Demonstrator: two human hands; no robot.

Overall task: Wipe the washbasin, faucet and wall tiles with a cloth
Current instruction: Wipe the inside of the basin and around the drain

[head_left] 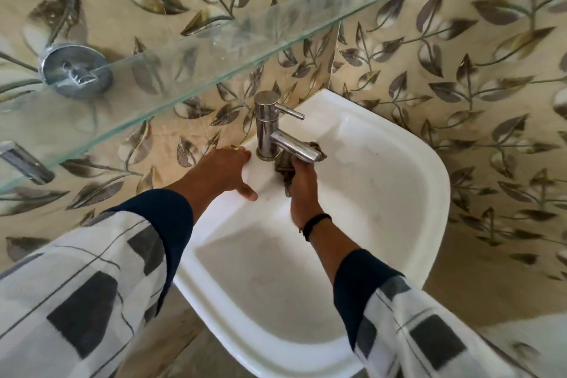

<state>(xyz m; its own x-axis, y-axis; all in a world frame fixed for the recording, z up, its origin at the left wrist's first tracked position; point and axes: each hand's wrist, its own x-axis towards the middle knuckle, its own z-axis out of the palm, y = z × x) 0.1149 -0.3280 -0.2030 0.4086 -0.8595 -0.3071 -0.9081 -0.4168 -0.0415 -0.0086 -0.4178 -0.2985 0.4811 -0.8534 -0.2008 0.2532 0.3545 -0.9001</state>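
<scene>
A white washbasin (383, 193) is fixed in the corner of walls covered in leaf-patterned tiles (460, 55). A chrome faucet (270, 129) stands on its back rim, spout pointing right. My right hand (302, 190) grips a dark brown cloth (283, 163) and holds it up against the underside of the spout; the cloth's end shows past the spout tip. My left hand (227, 169) rests on the basin's rim just left of the faucet base, fingers straight, thumb spread.
A glass shelf (190, 58) on chrome brackets (75, 70) juts out from the left wall above the faucet and my left arm. Another chrome fitting (24, 163) sticks out at the far left. The floor shows beneath the basin.
</scene>
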